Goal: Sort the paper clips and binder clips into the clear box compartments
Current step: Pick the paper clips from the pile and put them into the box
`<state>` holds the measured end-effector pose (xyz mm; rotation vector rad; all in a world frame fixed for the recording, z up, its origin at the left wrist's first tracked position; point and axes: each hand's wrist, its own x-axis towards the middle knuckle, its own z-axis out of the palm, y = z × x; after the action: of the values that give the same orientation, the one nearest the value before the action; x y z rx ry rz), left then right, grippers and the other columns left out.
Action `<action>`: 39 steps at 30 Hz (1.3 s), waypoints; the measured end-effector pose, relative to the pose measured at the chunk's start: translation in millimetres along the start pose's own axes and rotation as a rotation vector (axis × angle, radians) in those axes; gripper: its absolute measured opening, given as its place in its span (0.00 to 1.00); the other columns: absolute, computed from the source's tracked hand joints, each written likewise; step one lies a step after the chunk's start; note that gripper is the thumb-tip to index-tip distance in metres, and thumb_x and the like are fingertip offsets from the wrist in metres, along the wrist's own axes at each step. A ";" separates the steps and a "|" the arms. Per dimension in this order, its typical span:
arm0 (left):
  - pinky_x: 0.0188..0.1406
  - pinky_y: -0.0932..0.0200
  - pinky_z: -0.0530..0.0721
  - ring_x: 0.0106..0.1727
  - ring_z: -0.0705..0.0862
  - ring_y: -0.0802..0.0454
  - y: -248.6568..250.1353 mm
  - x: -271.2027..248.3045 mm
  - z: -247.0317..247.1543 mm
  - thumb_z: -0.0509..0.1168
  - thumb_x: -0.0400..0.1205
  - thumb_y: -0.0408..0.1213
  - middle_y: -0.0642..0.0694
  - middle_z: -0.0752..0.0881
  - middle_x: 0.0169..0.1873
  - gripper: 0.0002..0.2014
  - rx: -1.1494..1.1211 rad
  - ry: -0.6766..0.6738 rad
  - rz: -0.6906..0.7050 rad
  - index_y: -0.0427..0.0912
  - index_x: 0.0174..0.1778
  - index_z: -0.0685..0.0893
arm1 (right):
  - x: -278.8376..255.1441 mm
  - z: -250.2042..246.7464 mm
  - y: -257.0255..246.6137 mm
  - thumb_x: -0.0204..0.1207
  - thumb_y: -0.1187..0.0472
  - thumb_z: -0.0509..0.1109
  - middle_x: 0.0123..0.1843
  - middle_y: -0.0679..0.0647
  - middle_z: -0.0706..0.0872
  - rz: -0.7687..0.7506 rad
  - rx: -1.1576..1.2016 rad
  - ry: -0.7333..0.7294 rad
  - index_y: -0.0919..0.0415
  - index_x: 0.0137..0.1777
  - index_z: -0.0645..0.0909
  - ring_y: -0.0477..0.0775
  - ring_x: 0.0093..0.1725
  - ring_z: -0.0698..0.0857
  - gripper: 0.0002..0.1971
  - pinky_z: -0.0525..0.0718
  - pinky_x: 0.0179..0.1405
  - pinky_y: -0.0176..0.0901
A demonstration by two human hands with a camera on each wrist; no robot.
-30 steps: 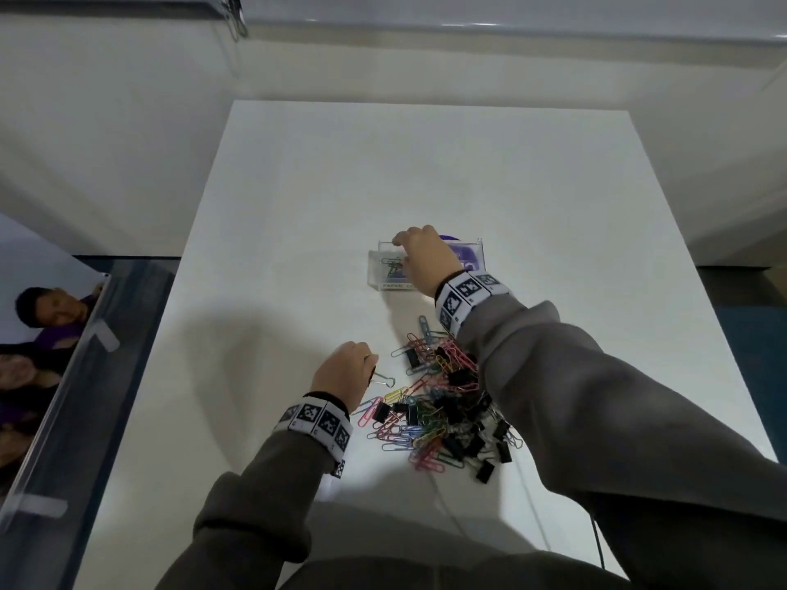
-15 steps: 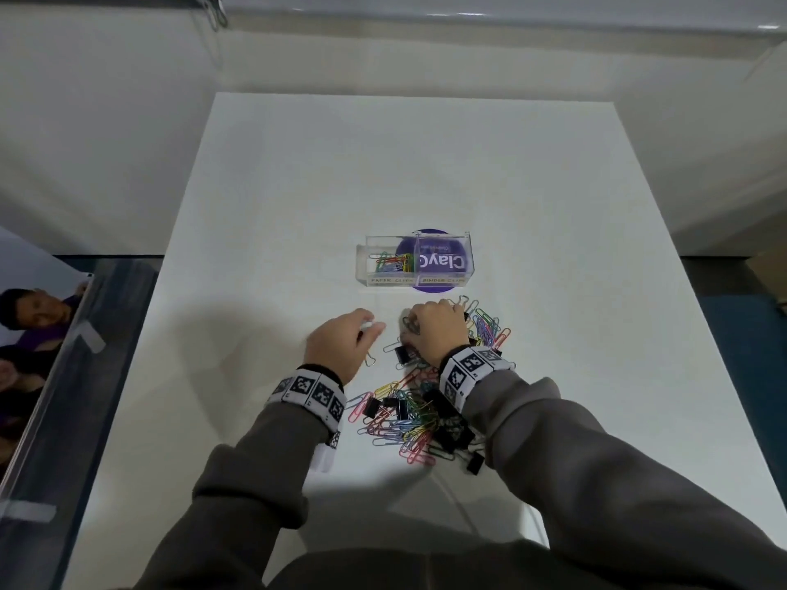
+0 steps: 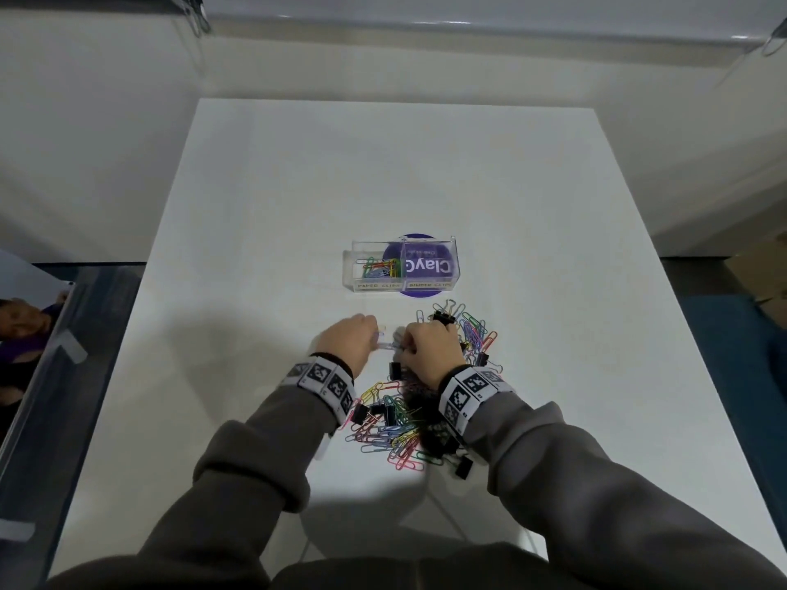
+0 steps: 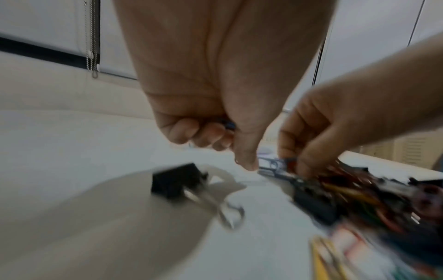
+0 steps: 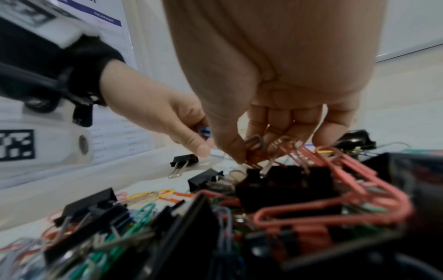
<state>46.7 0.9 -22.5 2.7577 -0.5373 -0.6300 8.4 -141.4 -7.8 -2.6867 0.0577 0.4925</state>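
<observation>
The clear box (image 3: 455, 266) stands mid-table; its left compartment holds several coloured paper clips (image 3: 381, 268), and nothing shows in its right compartment. A mixed pile of paper clips and black binder clips (image 3: 396, 423) lies nearer me. My left hand (image 3: 370, 334) sits at the pile's far left edge, fingers curled round a blue paper clip (image 4: 228, 125). My right hand (image 3: 406, 340) is just beside it, thumb and fingers pinching tangled paper clips (image 5: 254, 149) at the pile's top. A pale paper clip (image 3: 387, 346) spans the gap between both hands.
A purple round disc (image 3: 421, 291) lies under the box. One loose binder clip (image 4: 177, 180) sits apart on the white table (image 3: 255, 291), left of the pile. A glass panel (image 3: 64, 355) runs along the table's left side.
My right hand came back from the box to the pile's far edge. My left hand moved forward and right to meet it, and the two now work the same clips.
</observation>
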 end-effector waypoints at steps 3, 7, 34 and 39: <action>0.47 0.50 0.83 0.44 0.81 0.46 0.7 14.8 -30.2 0.58 0.84 0.37 0.43 0.82 0.47 0.05 -0.050 0.131 0.020 0.40 0.48 0.76 | -1.5 -2.9 7.7 0.72 0.62 0.66 0.47 0.59 0.87 0.023 0.067 0.036 0.61 0.45 0.82 0.62 0.55 0.78 0.06 0.67 0.60 0.52; 0.50 0.48 0.80 0.52 0.79 0.42 6.3 46.2 -66.3 0.59 0.83 0.36 0.41 0.79 0.52 0.08 -0.044 0.248 0.037 0.37 0.55 0.75 | -2.6 -5.4 13.0 0.75 0.60 0.65 0.48 0.58 0.87 0.012 0.096 0.142 0.59 0.47 0.82 0.61 0.57 0.76 0.06 0.67 0.62 0.53; 0.47 0.51 0.75 0.44 0.81 0.46 -23.6 -105.8 47.3 0.69 0.75 0.40 0.49 0.83 0.40 0.04 -0.309 0.273 -0.090 0.46 0.43 0.86 | 68.8 -55.9 -32.2 0.78 0.71 0.62 0.54 0.63 0.88 -0.194 0.291 0.195 0.67 0.54 0.84 0.61 0.55 0.83 0.11 0.82 0.59 0.55; 0.56 0.56 0.73 0.54 0.76 0.50 -22.8 -109.7 53.6 0.70 0.75 0.40 0.49 0.80 0.52 0.17 -0.323 0.158 -0.006 0.48 0.60 0.81 | -3.4 -14.7 -22.7 0.76 0.68 0.64 0.49 0.58 0.88 -0.264 0.183 -0.028 0.63 0.49 0.85 0.57 0.53 0.81 0.08 0.78 0.58 0.48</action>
<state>-63.2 57.2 -36.8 2.4770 -0.3567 -0.4501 12.7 -126.5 14.7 -2.4592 -0.2455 0.4191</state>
